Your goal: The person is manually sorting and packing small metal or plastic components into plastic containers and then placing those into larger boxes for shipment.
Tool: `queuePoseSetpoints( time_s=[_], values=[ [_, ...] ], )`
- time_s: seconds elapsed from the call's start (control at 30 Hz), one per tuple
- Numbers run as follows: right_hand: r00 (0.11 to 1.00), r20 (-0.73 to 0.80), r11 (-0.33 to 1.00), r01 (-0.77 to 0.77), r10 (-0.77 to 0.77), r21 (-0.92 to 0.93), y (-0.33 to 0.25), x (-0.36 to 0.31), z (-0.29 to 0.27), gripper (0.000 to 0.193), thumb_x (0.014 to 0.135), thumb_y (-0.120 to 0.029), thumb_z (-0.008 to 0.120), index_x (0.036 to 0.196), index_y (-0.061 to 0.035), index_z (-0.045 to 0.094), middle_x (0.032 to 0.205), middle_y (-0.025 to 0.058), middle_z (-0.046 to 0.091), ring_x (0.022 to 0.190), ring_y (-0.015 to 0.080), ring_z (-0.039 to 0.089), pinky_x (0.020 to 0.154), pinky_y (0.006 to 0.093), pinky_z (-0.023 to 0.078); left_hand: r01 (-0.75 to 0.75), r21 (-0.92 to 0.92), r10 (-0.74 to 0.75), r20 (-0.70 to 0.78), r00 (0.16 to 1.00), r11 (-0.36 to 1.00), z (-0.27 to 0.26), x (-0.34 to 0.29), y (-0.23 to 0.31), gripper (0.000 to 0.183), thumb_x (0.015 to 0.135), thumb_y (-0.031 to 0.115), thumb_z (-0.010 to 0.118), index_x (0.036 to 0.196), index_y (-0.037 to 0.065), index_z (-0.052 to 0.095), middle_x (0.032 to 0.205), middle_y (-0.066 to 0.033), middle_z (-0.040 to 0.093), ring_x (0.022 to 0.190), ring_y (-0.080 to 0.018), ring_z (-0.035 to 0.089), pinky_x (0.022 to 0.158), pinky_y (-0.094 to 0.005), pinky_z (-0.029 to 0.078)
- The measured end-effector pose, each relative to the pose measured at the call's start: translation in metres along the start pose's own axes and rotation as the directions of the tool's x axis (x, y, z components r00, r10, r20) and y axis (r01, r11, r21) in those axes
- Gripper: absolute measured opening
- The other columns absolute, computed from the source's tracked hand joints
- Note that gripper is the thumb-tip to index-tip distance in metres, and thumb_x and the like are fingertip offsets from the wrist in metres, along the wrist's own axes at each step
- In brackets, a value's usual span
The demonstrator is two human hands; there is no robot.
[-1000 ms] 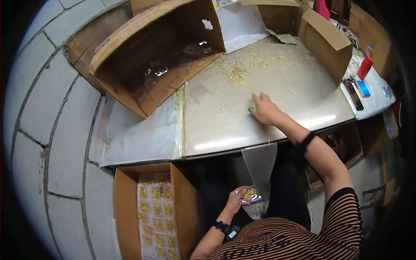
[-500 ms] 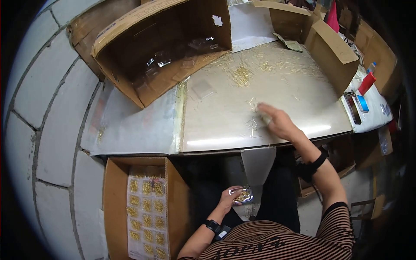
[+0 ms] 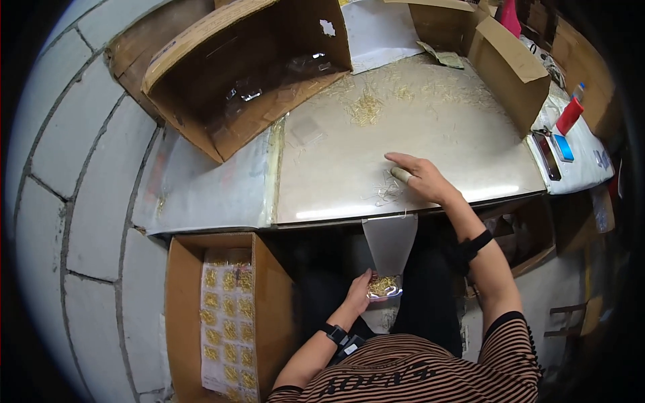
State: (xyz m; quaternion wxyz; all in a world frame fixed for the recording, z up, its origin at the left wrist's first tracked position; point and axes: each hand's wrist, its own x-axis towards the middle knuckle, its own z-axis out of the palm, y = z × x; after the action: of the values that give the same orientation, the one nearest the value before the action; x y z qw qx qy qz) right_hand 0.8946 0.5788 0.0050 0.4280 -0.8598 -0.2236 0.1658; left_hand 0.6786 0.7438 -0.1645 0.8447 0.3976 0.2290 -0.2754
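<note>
My left hand [image 3: 358, 294] grips a small clear plastic box [image 3: 396, 293] by its left side, low in front of my lap. Thin gold-coloured metal pins [image 3: 383, 287] fill the box, which sits right below the lower end of a grey chute [image 3: 391, 240] at the table's front edge. Over the tabletop, my right hand [image 3: 427, 181] has its fingers stretched out and holds nothing; one digit wears a pale covering. Beside its fingertips lies a small loose cluster of pins [image 3: 385, 191], just behind the chute.
More pins [image 3: 365, 107] lie scattered across the back of the table [image 3: 329, 195]. An open cardboard carton [image 3: 195, 127] with clear plastic boxes stands back left. Below left, another carton [image 3: 272, 289] holds rows of filled boxes [image 3: 228, 316]. A blue box [image 3: 563, 148] lies at right.
My right hand has moved slightly nearer to the front edge, and the pin cluster lies closer to the chute. My left hand has brought the box up and right, under the chute's end.
</note>
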Motion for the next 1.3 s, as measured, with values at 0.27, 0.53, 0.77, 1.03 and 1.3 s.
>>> queuePoseSetpoints(
  time_s=[0.27, 0.53, 0.77, 1.03, 1.3],
  values=[
    [0.908, -0.195, 0.799, 0.206, -0.372, -0.564, -0.015, -0.055, 0.081, 0.038, 0.088, -0.019, 0.052, 0.126, -0.0093, 0.051, 0.136, 0.012, 0.045, 0.132, 0.0309, 0.034, 0.107, 0.0447, 0.029, -0.045, -0.117, 0.041, -0.037, 0.998, 0.992, 0.014, 0.02, -0.004, 0.04, 0.1, 0.031, 0.033, 0.114, -0.003, 0.05, 0.097, -0.0155, 0.064, 0.08, -0.0253, 0.068, 0.061, -0.0363, 0.059],
    [0.937, -0.25, 0.969, 0.244, -0.245, -0.036, -0.006, -0.163, 0.073, 0.031, 0.076, 0.004, 0.059, 0.106, -0.0021, 0.062, 0.103, 0.0161, 0.064, 0.097, 0.0314, 0.062, 0.085, 0.0361, 0.05, -0.038, 0.04, 0.041, -0.06, 0.997, 0.998, 0.021, 0.013, 0.001, 0.043, 0.098, 0.038, 0.035, 0.115, 0.002, 0.051, 0.096, -0.01, 0.064, 0.077, -0.0194, 0.068, 0.053, -0.0318, 0.058],
    [0.949, -0.311, 0.989, -0.005, 0.052, 0.149, 0.029, -0.201, 0.085, 0.024, 0.079, 0.006, 0.056, 0.102, 0.0015, 0.063, 0.096, 0.0167, 0.065, 0.086, 0.0298, 0.064, 0.074, 0.0315, 0.049, 0.04, 0.02, -0.04, 0.004, 0.999, 0.999, 0.003, -0.006, -0.012, 0.04, 0.097, 0.039, 0.039, 0.11, 0.004, 0.055, 0.093, -0.0106, 0.065, 0.077, -0.018, 0.068, 0.05, -0.0301, 0.058],
    [0.987, -0.029, 0.986, -0.155, 0.157, 0.058, 0.032, -0.201, 0.126, 0.038, 0.079, -0.003, 0.053, 0.116, 0.0077, 0.054, 0.112, 0.0263, 0.058, 0.103, 0.0389, 0.057, 0.09, 0.0405, 0.046, -0.021, 0.073, 0.013, 0.117, 0.993, 0.997, 0.021, -0.037, 0.005, 0.027, 0.093, 0.027, 0.053, 0.104, 0.003, 0.059, 0.09, -0.0078, 0.065, 0.073, -0.0157, 0.067, 0.05, -0.0284, 0.059],
    [0.969, -0.236, 0.997, 0.058, -0.068, -0.051, 0.019, -0.202, 0.131, 0.047, 0.073, 0.004, 0.055, 0.12, 0.0046, 0.052, 0.126, 0.0229, 0.051, 0.117, 0.0358, 0.05, 0.098, 0.0383, 0.042, -0.081, 0.148, 0.06, 0.142, 0.988, 0.986, 0.051, -0.059, 0.026, 0.027, 0.094, 0.021, 0.05, 0.11, 0.0, 0.056, 0.094, -0.0092, 0.063, 0.077, -0.0173, 0.067, 0.053, -0.0299, 0.061]
  ],
)
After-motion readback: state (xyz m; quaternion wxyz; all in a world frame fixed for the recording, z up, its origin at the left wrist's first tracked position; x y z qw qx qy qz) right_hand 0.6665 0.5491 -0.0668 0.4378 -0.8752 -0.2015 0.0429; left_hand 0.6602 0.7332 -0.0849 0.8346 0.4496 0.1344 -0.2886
